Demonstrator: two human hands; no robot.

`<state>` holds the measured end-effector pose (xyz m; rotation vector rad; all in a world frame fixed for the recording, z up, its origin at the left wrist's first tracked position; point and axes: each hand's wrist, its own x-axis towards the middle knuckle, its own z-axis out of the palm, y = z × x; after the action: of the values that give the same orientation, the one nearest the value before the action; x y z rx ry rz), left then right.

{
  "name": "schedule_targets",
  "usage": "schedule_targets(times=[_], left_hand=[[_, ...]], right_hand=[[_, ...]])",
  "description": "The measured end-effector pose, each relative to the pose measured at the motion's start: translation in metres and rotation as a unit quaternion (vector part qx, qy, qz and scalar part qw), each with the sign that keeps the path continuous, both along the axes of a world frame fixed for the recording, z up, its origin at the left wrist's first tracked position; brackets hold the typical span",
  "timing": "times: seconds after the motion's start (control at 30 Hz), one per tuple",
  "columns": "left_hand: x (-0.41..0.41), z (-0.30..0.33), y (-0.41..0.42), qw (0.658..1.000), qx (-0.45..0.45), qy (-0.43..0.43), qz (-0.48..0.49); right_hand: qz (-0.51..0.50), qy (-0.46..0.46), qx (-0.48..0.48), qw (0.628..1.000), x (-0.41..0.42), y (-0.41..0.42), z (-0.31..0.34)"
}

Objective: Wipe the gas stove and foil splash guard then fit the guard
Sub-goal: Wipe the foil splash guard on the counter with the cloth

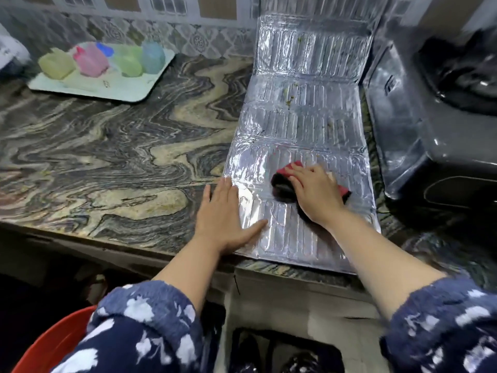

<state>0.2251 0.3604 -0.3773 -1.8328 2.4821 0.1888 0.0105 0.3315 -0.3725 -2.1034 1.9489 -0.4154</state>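
The silver foil splash guard [304, 125] lies unfolded on the marble counter, its far panel leaning up against the tiled wall. Greenish stains show on its middle panels. My left hand [224, 216] lies flat, fingers apart, on the guard's near left edge. My right hand [316, 195] presses a red and black cloth [282, 184] onto a near panel. The black gas stove [430, 135] stands to the right of the guard, one burner visible at the far right.
A pale tray [88, 84] with several coloured plastic containers sits at the back left of the counter [107, 157]. A red tub [51, 343] is below the counter edge at the lower left.
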Motion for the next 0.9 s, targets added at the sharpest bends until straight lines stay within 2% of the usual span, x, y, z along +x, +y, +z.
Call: schedule_targets(times=[0.23,0.4,0.5,0.67,0.73,0.83,0.9], left_hand=[[-0.024,-0.012,0.000,0.999,0.000,0.015,-0.032],[-0.023,-0.020,0.002,0.999,-0.011,0.041,-0.027],[-0.022,-0.019,0.002,0.999,-0.015,0.034,-0.029],[-0.022,-0.017,0.003,0.998,-0.017,0.052,-0.026],[-0.023,-0.017,0.003,0.998,-0.021,0.055,-0.025],[-0.024,-0.016,0.003,0.998,-0.018,0.051,-0.021],[-0.026,-0.014,0.004,0.999,-0.016,0.046,-0.019]], right_hand=[[0.061,0.127,0.049,0.989,-0.020,0.077,0.003],[0.131,0.138,0.088,0.978,-0.055,0.077,-0.006],[0.106,0.129,0.082,0.983,-0.065,0.056,-0.009],[-0.045,0.110,0.075,0.990,-0.069,-0.004,-0.018],[-0.075,0.111,0.074,0.988,-0.069,-0.027,-0.020],[-0.060,0.120,0.075,0.988,-0.069,-0.050,-0.017],[-0.007,0.113,0.076,0.991,-0.064,-0.057,-0.015]])
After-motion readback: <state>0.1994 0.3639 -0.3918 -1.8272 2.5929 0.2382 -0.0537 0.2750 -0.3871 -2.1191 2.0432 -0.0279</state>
